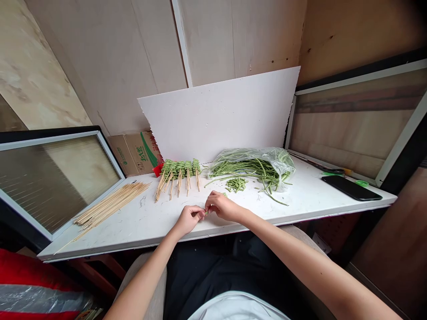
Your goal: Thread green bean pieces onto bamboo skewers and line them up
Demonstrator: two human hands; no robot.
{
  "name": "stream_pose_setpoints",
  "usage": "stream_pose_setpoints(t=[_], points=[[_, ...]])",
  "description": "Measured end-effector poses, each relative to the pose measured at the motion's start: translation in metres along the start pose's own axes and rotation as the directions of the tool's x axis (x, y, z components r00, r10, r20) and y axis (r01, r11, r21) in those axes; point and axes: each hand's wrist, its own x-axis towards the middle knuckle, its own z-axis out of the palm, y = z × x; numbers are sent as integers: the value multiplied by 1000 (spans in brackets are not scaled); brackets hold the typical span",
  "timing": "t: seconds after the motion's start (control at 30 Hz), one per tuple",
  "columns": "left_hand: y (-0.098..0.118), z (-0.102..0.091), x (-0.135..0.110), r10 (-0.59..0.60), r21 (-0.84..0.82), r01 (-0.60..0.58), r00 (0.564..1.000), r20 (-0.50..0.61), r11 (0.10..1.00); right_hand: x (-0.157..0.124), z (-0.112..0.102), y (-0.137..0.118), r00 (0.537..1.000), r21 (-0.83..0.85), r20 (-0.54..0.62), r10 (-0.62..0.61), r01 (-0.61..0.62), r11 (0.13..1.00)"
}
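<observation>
My left hand [189,218] and my right hand [223,206] meet near the front edge of the white table, fingertips pinched together. Between them shows a small bit of green, a piece of long bean [207,213], mostly hidden by the fingers. Just beyond my right hand lies a small heap of cut bean pieces [236,184]. Behind that heap, whole long beans [247,168] spill from a clear plastic bag [283,161]. To the left of the heap, several bundles of bean-loaded skewers [180,168] lie with their bare stick ends toward me.
A fan of bare bamboo skewers [111,204] spreads over the table's left side. On the right are a black phone [351,187] and a green ring [362,182]. A white foam board [220,120] stands at the back, beside a cardboard box [131,153]. Framed glass panels flank both sides.
</observation>
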Motion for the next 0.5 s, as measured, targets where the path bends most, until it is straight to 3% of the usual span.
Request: stream_pose_setpoints(t=[0.2,0.5], points=[[-3,-2,2,-41,-93,28,990,-137,995,0,-1,-1,991,-111,-109,-74,62,992],[-5,1,0,-144,-212,125,986,-79,969,0,-2,-1,978,-200,-174,-118,82,976]])
